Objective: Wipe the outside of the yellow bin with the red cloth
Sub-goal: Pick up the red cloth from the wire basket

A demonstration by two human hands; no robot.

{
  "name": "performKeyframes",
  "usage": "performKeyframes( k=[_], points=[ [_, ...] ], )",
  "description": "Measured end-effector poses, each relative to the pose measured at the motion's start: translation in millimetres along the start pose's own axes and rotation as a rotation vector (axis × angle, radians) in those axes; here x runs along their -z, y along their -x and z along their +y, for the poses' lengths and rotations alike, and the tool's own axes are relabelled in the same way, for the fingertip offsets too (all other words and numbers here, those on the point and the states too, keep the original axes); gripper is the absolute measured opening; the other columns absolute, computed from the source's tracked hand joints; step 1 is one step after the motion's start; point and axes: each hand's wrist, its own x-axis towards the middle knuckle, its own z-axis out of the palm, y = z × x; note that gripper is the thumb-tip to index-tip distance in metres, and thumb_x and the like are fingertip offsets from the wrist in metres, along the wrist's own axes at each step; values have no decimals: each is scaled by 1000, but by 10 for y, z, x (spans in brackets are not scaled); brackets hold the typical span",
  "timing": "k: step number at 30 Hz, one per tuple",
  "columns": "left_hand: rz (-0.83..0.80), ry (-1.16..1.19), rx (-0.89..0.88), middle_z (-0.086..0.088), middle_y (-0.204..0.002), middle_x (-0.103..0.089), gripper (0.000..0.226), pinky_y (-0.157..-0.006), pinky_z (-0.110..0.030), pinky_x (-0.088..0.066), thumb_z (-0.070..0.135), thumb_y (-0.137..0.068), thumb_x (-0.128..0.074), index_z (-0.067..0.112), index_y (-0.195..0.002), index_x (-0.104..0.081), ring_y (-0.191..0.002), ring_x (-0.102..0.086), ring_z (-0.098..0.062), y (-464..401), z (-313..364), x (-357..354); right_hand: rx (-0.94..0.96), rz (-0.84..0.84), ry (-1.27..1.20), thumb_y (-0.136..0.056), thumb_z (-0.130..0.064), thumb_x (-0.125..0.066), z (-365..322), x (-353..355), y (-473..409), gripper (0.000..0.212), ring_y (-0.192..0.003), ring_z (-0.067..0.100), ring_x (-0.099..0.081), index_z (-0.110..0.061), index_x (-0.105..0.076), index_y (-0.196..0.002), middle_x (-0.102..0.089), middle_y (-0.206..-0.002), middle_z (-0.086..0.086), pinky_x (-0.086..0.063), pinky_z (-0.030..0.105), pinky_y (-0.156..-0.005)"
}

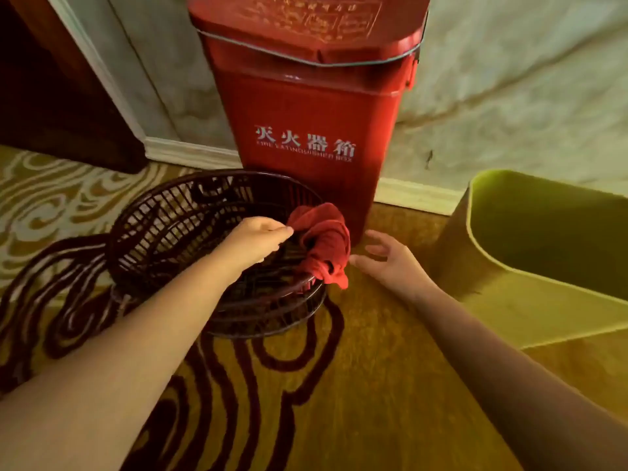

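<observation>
Patterned carpet runs to a pale wall. At centre, the red cloth drapes over the dark basket's rim, pinched by the left hand, seemingly to lift it; the right hand, fingers spread, waits at its three o'clock. Farther right, the yellow bin stands unwiped; at twelve, a red extinguisher box.

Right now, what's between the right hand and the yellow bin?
Head view: only bare patterned carpet between the open right hand and the yellow bin.
</observation>
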Motion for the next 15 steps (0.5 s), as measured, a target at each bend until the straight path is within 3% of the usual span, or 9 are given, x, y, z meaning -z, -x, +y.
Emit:
performKeyframes(
  k=[2,4,7,9,11,15],
  points=[
    [9,56,0,3,-99,-63,18,-78,-30,-44,40,-81,-55,25,-90,-60,-95,-59,-12,-240,-146,-230,11,18,-130,-78,-35,-67,202,-142,-147,71,-110,26,-59,-21,-34,-138,-52,-133,15,-46,42,-99],
    [-5,113,39,2,-95,-63,27,-76,-31,-46,40,-80,-57,19,-97,-60,-92,-60,-14,-450,-202,-428,4,39,-240,-81,-29,-65,318,-249,-280,63,-105,25,-62,-17,-38,-136,-55,-128,16,-48,38,-97],
    [-17,214,52,-2,-91,-66,22,-62,-26,-49,36,-77,-63,18,-89,-62,-80,-63,-12,-545,-163,-594,2,67,-424,-84,-25,-62,329,-321,-354,50,-91,11,-64,-12,-47,-130,-60,-121,10,-54,19,-73],
    [-15,195,43,-4,-94,-66,16,-63,-26,-50,30,-75,-67,17,-83,-63,-80,-63,-13,-517,-100,-641,-11,52,-515,-83,-20,-63,270,-331,-345,44,-87,13,-65,-10,-53,-125,-64,-114,11,-54,19,-69],
    [3,172,23,-5,-97,-66,21,-63,-25,-50,24,-72,-70,13,-89,-67,-83,-62,-16,-502,-57,-667,-29,71,-496,-81,-15,-66,233,-340,-340,38,-79,16,-67,-9,-59,-117,-68,-104,11,-55,21,-66],
    [21,242,-22,-1,-85,-64,12,-49,-17,-49,13,-69,-73,15,-79,-67,-76,-61,-9,-544,-69,-601,-35,98,-522,-76,-2,-68,181,-350,-393,35,-68,18,-65,-6,-61,-110,-67,-91,9,-56,21,-58]
  ],
)
